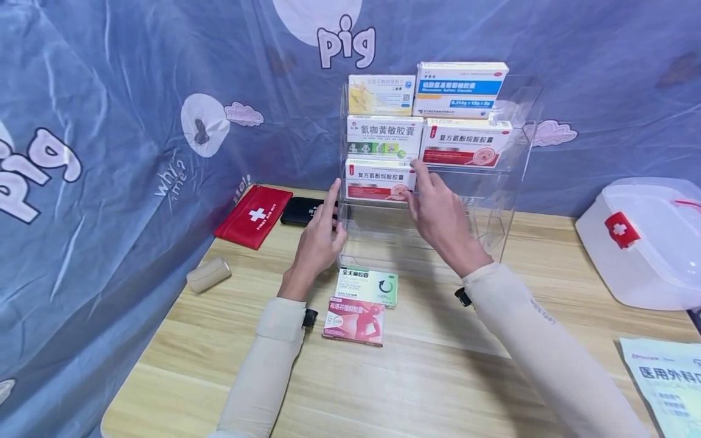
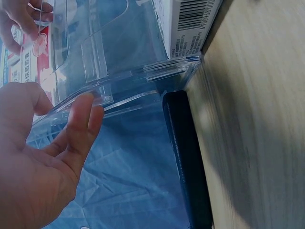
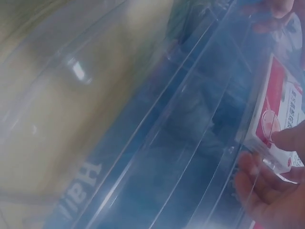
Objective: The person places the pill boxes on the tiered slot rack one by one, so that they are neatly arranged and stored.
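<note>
A clear acrylic display rack (image 1: pixel 427 243) stands on the table with medicine boxes on its tiers. My right hand (image 1: pixel 446 222) pinches the right end of a red-and-white medicine box (image 1: pixel 378 181) on the third tier, left side. In the right wrist view, the thumb lies on that box's (image 3: pixel 279 112) front and the other fingers curl below it. My left hand (image 1: pixel 316 243) touches the rack's left side, its index finger straight along the edge. Left wrist view: these fingers (image 2: pixel 81 119) rest against the clear side panel. Above sit a green-and-white box (image 1: pixel 383 137) and another red-and-white box (image 1: pixel 465 144).
Before the rack lie a green-white box (image 1: pixel 367 286) and a pink box (image 1: pixel 355 321). At left are a red first aid pouch (image 1: pixel 254 216), a black case (image 1: pixel 301 211) and a bandage roll (image 1: pixel 209 275). A white first aid box (image 1: pixel 646 243) and a mask packet (image 1: pixel 665 383) are at right.
</note>
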Available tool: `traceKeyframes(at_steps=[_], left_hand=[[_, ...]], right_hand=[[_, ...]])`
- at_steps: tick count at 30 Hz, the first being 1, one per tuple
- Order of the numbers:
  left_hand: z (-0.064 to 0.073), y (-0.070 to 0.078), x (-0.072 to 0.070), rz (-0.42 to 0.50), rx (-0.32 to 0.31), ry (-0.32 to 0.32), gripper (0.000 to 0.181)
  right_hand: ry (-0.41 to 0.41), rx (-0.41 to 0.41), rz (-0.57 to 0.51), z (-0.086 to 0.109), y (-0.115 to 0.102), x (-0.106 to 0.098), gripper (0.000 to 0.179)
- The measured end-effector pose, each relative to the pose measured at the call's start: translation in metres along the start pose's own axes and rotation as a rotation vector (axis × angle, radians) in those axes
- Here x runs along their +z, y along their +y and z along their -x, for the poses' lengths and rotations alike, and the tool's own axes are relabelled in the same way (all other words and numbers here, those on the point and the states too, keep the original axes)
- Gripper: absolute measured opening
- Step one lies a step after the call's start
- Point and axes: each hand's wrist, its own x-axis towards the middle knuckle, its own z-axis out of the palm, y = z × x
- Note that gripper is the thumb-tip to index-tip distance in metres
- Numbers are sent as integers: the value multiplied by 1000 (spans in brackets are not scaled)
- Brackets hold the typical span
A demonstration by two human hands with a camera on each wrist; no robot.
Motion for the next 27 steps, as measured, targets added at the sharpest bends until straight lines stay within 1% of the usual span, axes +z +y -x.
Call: traceKeyframes(at_steps=[4, 6, 8, 11, 13, 16, 18, 20, 22, 24, 27], left_hand=[[-1, 1, -2, -2, 0, 4, 95], [-1, 2, -2, -4, -5, 5, 94], [-1, 1, -2, -6, -6, 2, 94], [0, 1, -1, -5, -2, -2, 93], [0, 1, -1, -5, 3, -2, 94], [0, 1, -1, -5, 9, 1, 94], [0, 0, -1, -7, 11, 3, 94], [-1, 0, -1, -9, 14, 4, 94], [0, 0, -1, -13, 16, 5, 93], [0, 0, -1, -16, 17, 5, 93], [1, 0, -1, -15, 14, 3, 93]], right_hand=[[-18, -17, 48, 3, -1, -1, 73], [-34, -34, 62, 6, -1, -2, 84], [-35, -60, 75, 12, -1, -3, 93], [-5, -95, 68, 28, -5, -4, 102], [24, -109, 32, 42, -9, -4, 101], [32, -130, -37, 65, -19, 0, 90], [-6, -140, -77, 82, -27, 5, 81], [-75, -145, -95, 100, -34, 11, 73], [-153, -146, -102, 116, -41, 19, 69], [-224, -150, -96, 130, -46, 28, 69], [-303, -150, -66, 146, -50, 38, 77]])
